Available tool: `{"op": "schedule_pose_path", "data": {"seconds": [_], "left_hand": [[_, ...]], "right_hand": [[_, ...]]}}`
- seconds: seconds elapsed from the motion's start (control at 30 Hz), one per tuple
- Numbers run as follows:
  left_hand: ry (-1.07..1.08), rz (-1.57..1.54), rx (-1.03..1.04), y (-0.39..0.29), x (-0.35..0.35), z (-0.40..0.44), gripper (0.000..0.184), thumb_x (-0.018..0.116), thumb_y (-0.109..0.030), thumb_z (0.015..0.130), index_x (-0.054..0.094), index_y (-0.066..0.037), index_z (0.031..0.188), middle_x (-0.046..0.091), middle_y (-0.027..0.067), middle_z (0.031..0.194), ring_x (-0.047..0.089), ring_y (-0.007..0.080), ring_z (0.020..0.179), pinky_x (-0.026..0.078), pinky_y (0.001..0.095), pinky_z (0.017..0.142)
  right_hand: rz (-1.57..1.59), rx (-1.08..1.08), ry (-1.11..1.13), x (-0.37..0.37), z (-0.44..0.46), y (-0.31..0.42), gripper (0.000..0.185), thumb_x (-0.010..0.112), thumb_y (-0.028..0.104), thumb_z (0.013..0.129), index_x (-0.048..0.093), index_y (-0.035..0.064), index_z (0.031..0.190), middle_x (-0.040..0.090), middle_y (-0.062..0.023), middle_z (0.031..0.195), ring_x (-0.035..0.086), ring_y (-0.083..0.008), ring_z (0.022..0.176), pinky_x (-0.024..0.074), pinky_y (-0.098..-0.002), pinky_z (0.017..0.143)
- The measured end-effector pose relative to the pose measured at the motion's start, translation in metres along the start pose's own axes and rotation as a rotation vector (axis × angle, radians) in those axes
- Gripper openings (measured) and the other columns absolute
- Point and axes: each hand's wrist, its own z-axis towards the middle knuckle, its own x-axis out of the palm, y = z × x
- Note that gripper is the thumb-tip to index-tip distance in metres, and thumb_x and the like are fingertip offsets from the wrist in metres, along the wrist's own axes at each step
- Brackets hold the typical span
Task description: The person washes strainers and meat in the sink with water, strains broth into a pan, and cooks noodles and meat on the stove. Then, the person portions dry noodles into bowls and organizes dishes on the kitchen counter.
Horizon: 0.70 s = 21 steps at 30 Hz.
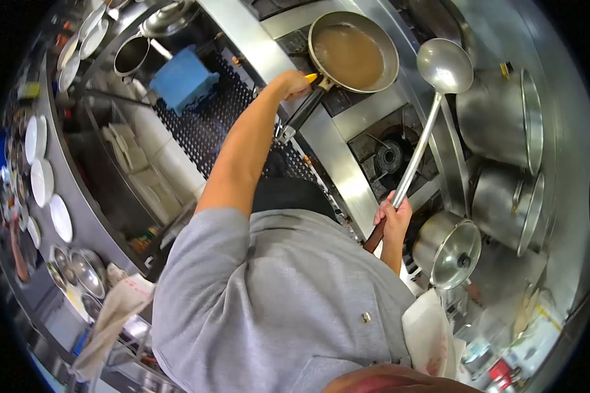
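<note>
1. Head view: the left grip [294, 85] has its fingers curled together, clamped on a small yellow object [311, 77] that pokes out toward the pan [392, 60], where its handle [303, 112] joins it. Whether that object touches the pan cannot be told.
2. The pan sits on the range near its front edge, holding brown liquid [349, 57]. Its handle juts out over the front edge, presumably so it can be grabbed without reaching across the heat.
3. The right grip [394, 213] is clamped on the ladle [419, 145] low on its shaft, by the brown end. Holding it there likely gives reach and keeps the fingers far from the bowl, which lies beside the pan, toward the back.
4. Below the pan, a burner [389, 156] stands bare under the slanting shaft.
5. Two tall pots [491, 118] [501, 200] and a lidded pot [431, 237] line the back, probably leaving the front burners reachable.
</note>
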Motion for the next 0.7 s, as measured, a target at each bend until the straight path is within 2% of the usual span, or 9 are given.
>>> {"op": "schedule_pose_path", "data": {"seconds": [0.07, 0.1, 0.33, 0.4, 0.47, 0.53, 0.67, 0.7], "left_hand": [[-0.159, -0.202, -0.296, -0.075, 0.001, -0.054, 0.014, 0.055, -0.008, 0.065, 0.046, -0.007, 0.054, 0.034, 0.0018, 0.045, 0.033, 0.0133, 0.037, 0.022, 0.0292, 0.034], [-0.156, -0.181, -0.377, -0.071, 0.003, -0.047, 0.010, 0.052, -0.012, 0.070, 0.057, -0.007, 0.063, 0.044, 0.0028, 0.050, 0.041, 0.0163, 0.041, 0.029, 0.0350, 0.037], [-0.185, -0.626, -0.325, -0.046, 0.019, -0.050, 0.012, 0.053, -0.009, 0.071, 0.051, -0.007, 0.059, 0.039, 0.0010, 0.050, 0.039, 0.0143, 0.040, 0.026, 0.0287, 0.036], [-0.287, -0.857, -0.367, -0.051, 0.029, -0.039, 0.011, 0.056, -0.007, 0.070, 0.049, -0.007, 0.061, 0.040, 0.0018, 0.052, 0.038, 0.0122, 0.040, 0.026, 0.0263, 0.035], [-0.280, -0.883, -0.373, -0.057, 0.024, -0.044, 0.008, 0.058, -0.005, 0.070, 0.050, -0.007, 0.067, 0.042, 0.0018, 0.055, 0.038, 0.0094, 0.042, 0.027, 0.0244, 0.035], [-0.123, -1.037, -0.375, -0.054, 0.017, -0.054, 0.017, 0.055, -0.001, 0.068, 0.041, -0.009, 0.065, 0.038, 0.0009, 0.056, 0.039, 0.0102, 0.042, 0.029, 0.0235, 0.036], [-0.134, -1.066, -0.372, -0.046, 0.021, -0.037, 0.019, 0.055, 0.000, 0.070, 0.040, -0.010, 0.067, 0.036, 0.0002, 0.055, 0.037, 0.0085, 0.041, 0.028, 0.0209, 0.036], [-0.078, -1.047, -0.413, -0.049, 0.019, -0.035, 0.019, 0.055, 0.001, 0.069, 0.040, -0.011, 0.068, 0.037, 0.0003, 0.055, 0.036, 0.0085, 0.041, 0.028, 0.0207, 0.035]], "right_hand": [[0.031, 0.001, -0.008, 0.009, 0.008, 0.010, 0.015, 0.050, -0.004, 0.081, 0.044, 0.0029, 0.092, 0.044, -0.0032, 0.058, 0.045, -0.0124, 0.041, 0.0407, -0.0258, 0.038], [0.021, -0.012, 0.003, 0.010, 0.011, 0.012, 0.016, 0.051, -0.003, 0.081, 0.044, 0.0028, 0.094, 0.044, -0.0035, 0.058, 0.044, -0.0122, 0.041, 0.0409, -0.0260, 0.038], [-0.010, -0.038, 0.075, 0.023, 0.013, 0.014, 0.016, 0.051, -0.005, 0.080, 0.045, 0.0028, 0.093, 0.045, -0.0028, 0.059, 0.043, -0.0107, 0.043, 0.0411, -0.0247, 0.039], [-0.027, -0.040, 0.106, 0.026, 0.011, 0.015, 0.017, 0.052, -0.005, 0.080, 0.045, 0.0024, 0.093, 0.045, -0.0028, 0.059, 0.043, -0.0107, 0.043, 0.0411, -0.0248, 0.039], [-0.049, -0.044, 0.098, 0.030, 0.008, 0.014, 0.017, 0.052, -0.005, 0.079, 0.045, 0.0020, 0.093, 0.045, -0.0030, 0.059, 0.043, -0.0109, 0.042, 0.0411, -0.0251, 0.039], [-0.068, -0.047, 0.127, 0.031, 0.003, 0.013, 0.016, 0.052, -0.005, 0.079, 0.045, 0.0017, 0.093, 0.046, -0.0032, 0.060, 0.043, -0.0112, 0.042, 0.0410, -0.0254, 0.038], [-0.097, -0.057, 0.140, 0.035, -0.004, 0.011, 0.016, 0.052, -0.005, 0.079, 0.045, 0.0016, 0.093, 0.046, -0.0035, 0.060, 0.043, -0.0114, 0.042, 0.0410, -0.0255, 0.038], [-0.109, -0.049, 0.146, 0.036, -0.006, 0.013, 0.016, 0.052, -0.005, 0.079, 0.045, 0.0015, 0.093, 0.046, -0.0036, 0.060, 0.043, -0.0114, 0.042, 0.0411, -0.0256, 0.038]]}}
